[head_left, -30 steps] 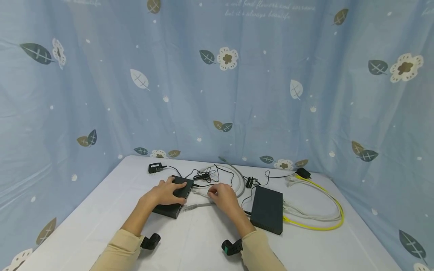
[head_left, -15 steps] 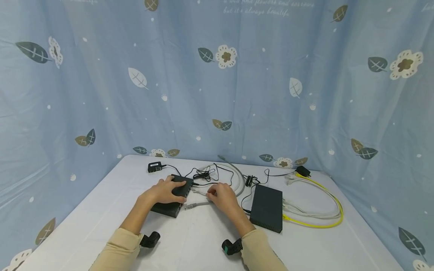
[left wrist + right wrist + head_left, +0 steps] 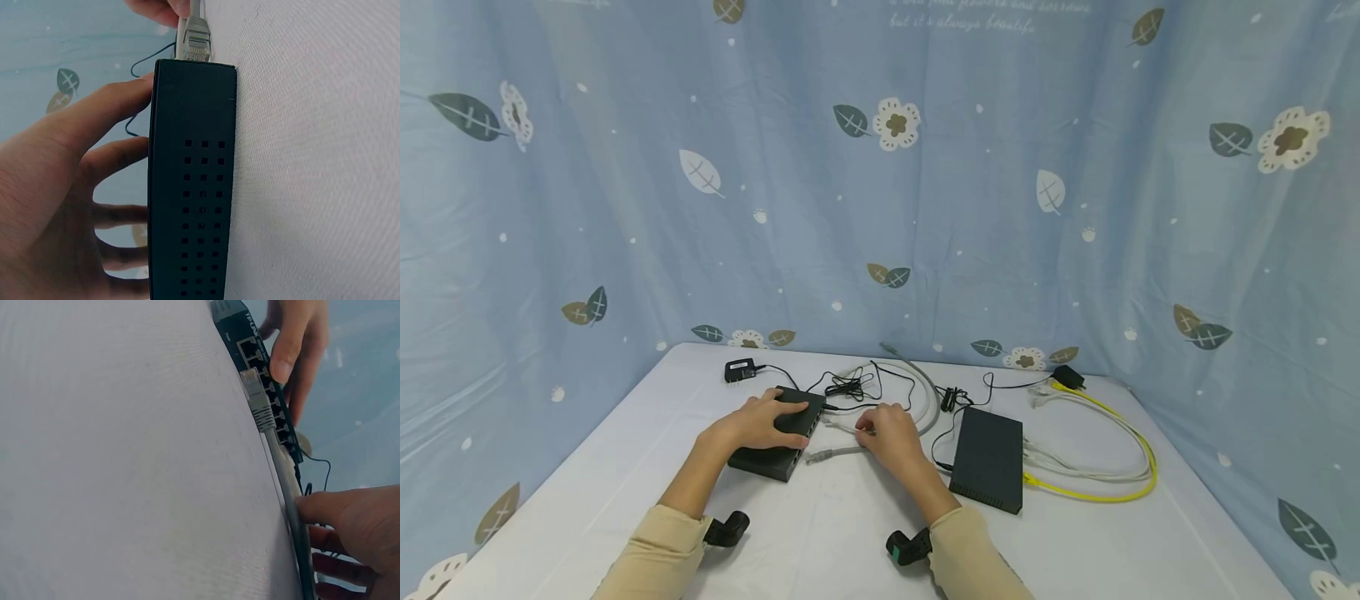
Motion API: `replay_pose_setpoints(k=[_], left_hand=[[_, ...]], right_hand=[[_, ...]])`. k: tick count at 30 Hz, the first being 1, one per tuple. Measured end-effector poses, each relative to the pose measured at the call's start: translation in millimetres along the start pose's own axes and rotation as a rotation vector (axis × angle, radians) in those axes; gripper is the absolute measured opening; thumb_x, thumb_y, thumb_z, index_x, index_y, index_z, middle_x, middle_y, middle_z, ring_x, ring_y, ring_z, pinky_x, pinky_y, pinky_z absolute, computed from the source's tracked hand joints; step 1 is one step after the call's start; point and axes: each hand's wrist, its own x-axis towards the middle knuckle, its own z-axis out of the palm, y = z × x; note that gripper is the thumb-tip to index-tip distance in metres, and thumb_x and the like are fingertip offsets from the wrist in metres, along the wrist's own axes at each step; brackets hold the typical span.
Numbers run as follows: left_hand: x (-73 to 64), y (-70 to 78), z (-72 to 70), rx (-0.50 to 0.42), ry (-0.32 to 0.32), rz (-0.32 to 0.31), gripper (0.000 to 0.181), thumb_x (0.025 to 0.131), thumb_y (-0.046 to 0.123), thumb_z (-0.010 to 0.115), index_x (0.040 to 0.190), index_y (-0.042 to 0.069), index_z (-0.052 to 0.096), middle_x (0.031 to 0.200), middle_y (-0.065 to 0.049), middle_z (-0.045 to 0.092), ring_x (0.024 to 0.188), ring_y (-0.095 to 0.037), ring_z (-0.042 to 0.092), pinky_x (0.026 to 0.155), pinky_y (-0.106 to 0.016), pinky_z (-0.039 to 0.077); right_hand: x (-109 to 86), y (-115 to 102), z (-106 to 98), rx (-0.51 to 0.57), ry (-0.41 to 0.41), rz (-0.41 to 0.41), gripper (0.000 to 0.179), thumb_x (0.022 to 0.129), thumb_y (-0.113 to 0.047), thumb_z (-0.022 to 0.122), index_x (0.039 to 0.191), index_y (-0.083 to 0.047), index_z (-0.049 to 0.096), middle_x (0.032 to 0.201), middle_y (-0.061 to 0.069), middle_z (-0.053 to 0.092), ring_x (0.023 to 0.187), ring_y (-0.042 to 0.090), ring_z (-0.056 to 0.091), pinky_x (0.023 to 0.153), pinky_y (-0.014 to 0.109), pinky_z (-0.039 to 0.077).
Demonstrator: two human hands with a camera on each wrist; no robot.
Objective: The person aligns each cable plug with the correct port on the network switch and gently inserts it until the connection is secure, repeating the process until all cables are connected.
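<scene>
A black network switch [image 3: 767, 463] lies on the left part of the table. My left hand [image 3: 752, 429] rests on top of it with fingers and thumb spread. In the right wrist view its row of ports [image 3: 275, 394] faces my right hand. My right hand [image 3: 891, 437] pinches a white network cable [image 3: 841, 427] a little behind its plug, which points toward the ports. A grey network cable [image 3: 846, 451] runs past the right fingers, its clear plug [image 3: 250, 381] close to the ports. The palm hides part of both cables.
A second black switch [image 3: 988, 458] stands at the right, with white cables and a yellow cable [image 3: 1101, 498] plugged in. Black power adapters [image 3: 740, 370] and a bundled black cord [image 3: 847, 386] lie toward the back. A blue patterned curtain [image 3: 820, 217] hangs behind the white table.
The whole head view has shifted slightly. Both hands keep nearly the same places at the switch and cable; the right fingers have shifted a little.
</scene>
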Motion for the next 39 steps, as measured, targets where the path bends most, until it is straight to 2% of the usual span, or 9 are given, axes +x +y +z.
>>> replay_pose_setpoints(k=[5,12,20,29,39], left_hand=[[-1.1,-0.7,0.4,-0.004,0.001,-0.004,0.077,0.08,0.06,0.071,0.145,0.023,0.051,0.154,-0.032,0.027,0.132,-0.059,0.036,0.096,-0.072,0.038],[-3.3,0.6,0.1,0.001,0.011,0.005,0.076,0.08,0.058,0.073,0.144,0.022,0.053,0.152,-0.033,0.029,0.129,-0.059,0.039,0.094,-0.072,0.04],[-3.2,2.7,-1.0,-0.002,0.001,-0.006,0.075,0.081,0.057,0.072,0.144,0.022,0.053,0.153,-0.032,0.029,0.13,-0.059,0.038,0.094,-0.071,0.04],[-1.7,2.8,-1.6,0.009,-0.005,-0.008,0.075,0.081,0.058,0.072,0.144,0.022,0.053,0.153,-0.033,0.029,0.131,-0.06,0.037,0.094,-0.072,0.039],[-1.5,1.7,-1.6,0.018,0.007,0.003,0.076,0.08,0.059,0.072,0.143,0.022,0.053,0.151,-0.033,0.031,0.129,-0.06,0.039,0.092,-0.072,0.04]], right_hand=[[-0.2,-4,-5,0.005,-0.009,0.002,0.005,0.083,-0.021,0.077,0.087,-0.02,0.079,0.079,-0.007,0.073,0.077,0.014,0.057,0.07,0.03,0.046],[0.6,-4,-11,0.106,-0.04,0.033,0.006,0.088,-0.016,0.073,0.091,-0.015,0.078,0.085,-0.005,0.075,0.079,0.01,0.068,0.072,0.026,0.053],[1.6,-3,-12,0.146,-0.072,0.011,0.011,0.091,-0.016,0.069,0.1,-0.013,0.076,0.085,-0.002,0.074,0.074,0.006,0.064,0.064,0.021,0.049],[1.7,-2,-11,0.136,-0.046,0.001,0.007,0.088,-0.023,0.074,0.091,-0.018,0.077,0.081,-0.006,0.072,0.073,0.004,0.061,0.063,0.021,0.047],[1.9,-4,-10,0.057,0.039,-0.034,0.007,0.086,-0.025,0.076,0.087,-0.019,0.079,0.08,-0.008,0.067,0.075,0.005,0.057,0.067,0.021,0.046]])
